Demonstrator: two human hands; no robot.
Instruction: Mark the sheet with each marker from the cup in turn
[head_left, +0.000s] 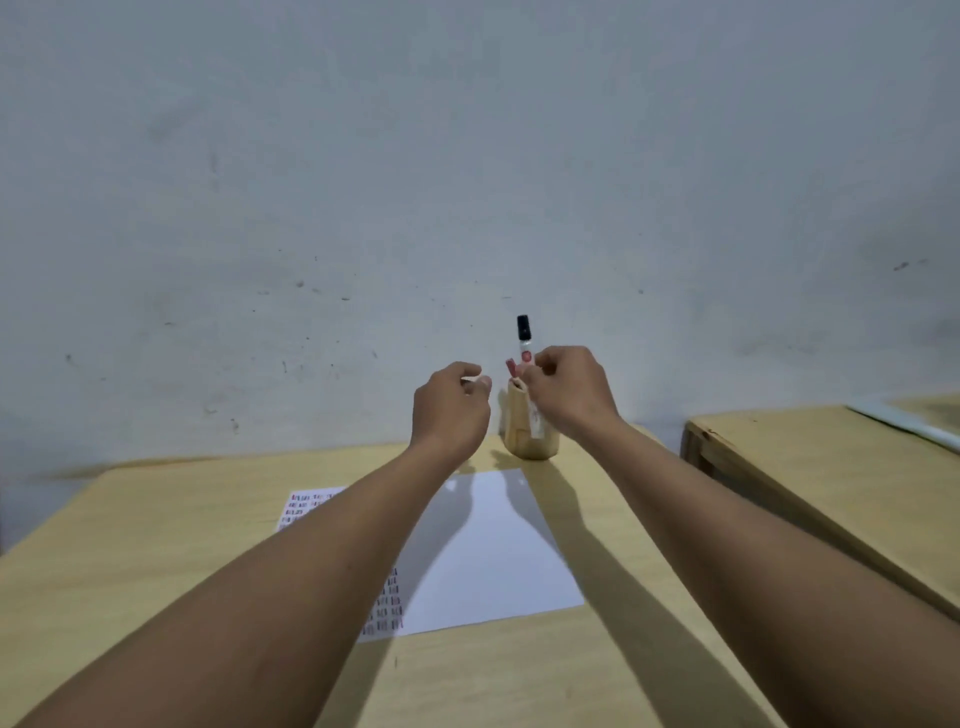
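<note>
1. Forearms fill the bottom of the head view, both reaching out over the table toward the far edge.
2. Under them: white sheet lying flat, with rows of small red and dark marks visible along its left side. Right part is blank.
3. Cup stands just past the sheet's far edge, close to the wall. Looks like light wood or paper; can't tell which.
4. Right hand is at the cup's mouth, fingers curled round the black-capped marker, which stands upright above the rim. Reads as a pinch on its barrel, though the contact itself is hidden.
5. A red marker pokes out of the cup, just left of that hand.
6. Left hand hovers beside the cup, thumb and fingers half curled. There may be something pale at its fingertips; too blurred to say, so can't tell its grip.
7. Handling, my read: markers are light, stiff, smooth plastic. Take mid-barrel, below the cap, and lift straight up. Cup looks light and tall, so likely tippy; steady it with the free hand.
</note>
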